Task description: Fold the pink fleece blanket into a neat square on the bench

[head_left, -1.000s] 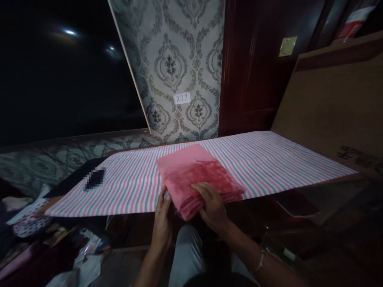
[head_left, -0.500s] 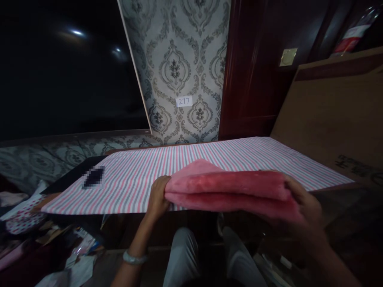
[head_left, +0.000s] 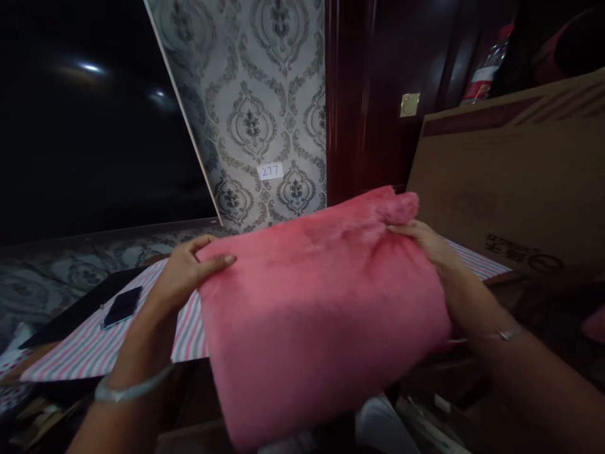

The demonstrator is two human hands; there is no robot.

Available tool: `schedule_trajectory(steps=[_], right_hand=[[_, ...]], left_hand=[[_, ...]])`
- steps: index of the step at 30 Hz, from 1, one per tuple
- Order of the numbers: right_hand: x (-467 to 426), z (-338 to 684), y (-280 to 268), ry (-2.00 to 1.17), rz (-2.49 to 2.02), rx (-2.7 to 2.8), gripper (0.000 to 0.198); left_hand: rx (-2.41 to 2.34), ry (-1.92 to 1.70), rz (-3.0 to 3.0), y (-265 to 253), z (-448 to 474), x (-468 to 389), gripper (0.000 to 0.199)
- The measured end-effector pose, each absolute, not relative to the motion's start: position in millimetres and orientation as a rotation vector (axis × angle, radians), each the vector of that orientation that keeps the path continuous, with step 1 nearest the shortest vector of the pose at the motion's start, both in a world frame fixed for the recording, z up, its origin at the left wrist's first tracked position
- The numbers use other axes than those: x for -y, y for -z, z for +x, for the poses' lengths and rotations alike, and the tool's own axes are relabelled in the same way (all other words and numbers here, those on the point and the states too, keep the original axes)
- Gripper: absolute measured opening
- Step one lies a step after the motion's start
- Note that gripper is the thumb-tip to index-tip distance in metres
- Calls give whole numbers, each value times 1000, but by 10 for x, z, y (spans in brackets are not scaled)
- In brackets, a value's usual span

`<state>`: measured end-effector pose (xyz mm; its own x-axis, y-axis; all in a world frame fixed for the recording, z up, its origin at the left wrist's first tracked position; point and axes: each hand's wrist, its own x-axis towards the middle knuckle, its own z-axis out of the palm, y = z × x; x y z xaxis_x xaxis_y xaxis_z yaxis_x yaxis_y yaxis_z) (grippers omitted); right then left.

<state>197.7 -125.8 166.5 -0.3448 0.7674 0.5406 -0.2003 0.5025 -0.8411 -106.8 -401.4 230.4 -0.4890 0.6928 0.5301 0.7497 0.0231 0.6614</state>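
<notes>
A folded pink plush cloth [head_left: 316,321] hangs in front of me, its broad face toward the camera and its lower part drooping below the table edge. My left hand [head_left: 186,268] pinches its upper left corner, thumb on the near side. At the upper right, my right hand [head_left: 425,246] grips the cloth, where it is bunched and creased. Behind it lies a striped tablecloth [head_left: 80,350] in pink, grey and white, largely hidden by the plush cloth.
A phone [head_left: 123,307] rests on the tablecloth at the left. Beyond stand a large dark screen [head_left: 94,139] and patterned wallpaper [head_left: 278,113] with a paper label. At right are a cardboard box [head_left: 510,170] and a plastic bottle [head_left: 484,75]. My knees show below.
Both hands have raised the pink cloth and turned it, so its flat face now shows instead of its folded edge. The view has shifted slightly to the right.
</notes>
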Motion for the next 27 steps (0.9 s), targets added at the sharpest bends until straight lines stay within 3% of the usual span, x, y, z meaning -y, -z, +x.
schedule_trajectory(steps=[3,7,11,14,18,23,27], right_hand=[[1055,1668,-1942,-1188,-364,1548,31],[858,1514,-2114,-862,-304,1564,37],[729,1495,-1442,-535,-366,1694,35],[729,1555,-523,-621,-449,1865,27],[812,1745,305,-908,-702,1914,25],[937,1784,284,-1108,-892,1773,46],[1115,1663,174,-833,-940,1873,50]], left_hand=[[2073,1471,-1534,-2567,-1278,3796,37],[1752,1178,-1428,-2652,-1438,3744,31],[1621,909,-1471,-1851,-1561,3752,30],[1836,861,-1730,-885,-1552,3848,26],[2138,1185,-1787,-123,-1447,4107,22],[2349,1849,-1170,-282,-1436,4171,30],[2542,1831,-1127,-405,-1415,4019,39]])
